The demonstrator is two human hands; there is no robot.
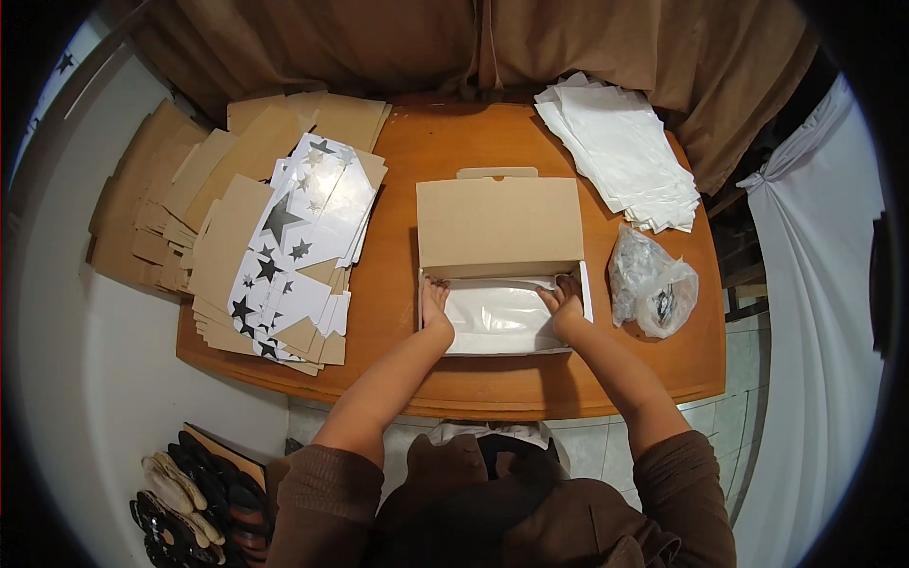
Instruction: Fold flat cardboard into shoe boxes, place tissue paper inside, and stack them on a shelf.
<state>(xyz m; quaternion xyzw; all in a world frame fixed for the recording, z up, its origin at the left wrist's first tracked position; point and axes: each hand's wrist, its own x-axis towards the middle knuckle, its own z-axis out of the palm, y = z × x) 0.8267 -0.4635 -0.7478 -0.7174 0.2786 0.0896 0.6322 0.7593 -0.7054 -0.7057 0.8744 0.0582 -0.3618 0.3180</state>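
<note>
A cardboard box [500, 225] stands in front of me on the table, its brown lid raised and tilted back. Inside lies a smooth, slightly shiny white sheet [500, 310] that covers the bottom; whether anything is under it is hidden. My left hand [436, 305] reaches into the box at its left side, fingers stretched out against the sheet and inner wall. At the opposite end, my right hand [562, 303] rests inside with its fingers apart, touching the sheet near the right wall. Neither hand grips anything that I can see.
Flat cardboard blanks [227, 199] are piled at the left, some white with dark stars [284, 222]. White paper sheets [620, 147] lie stacked at the far right, above a clear plastic bag [653, 284] of small items. Shoes [189, 502] sit low at the left.
</note>
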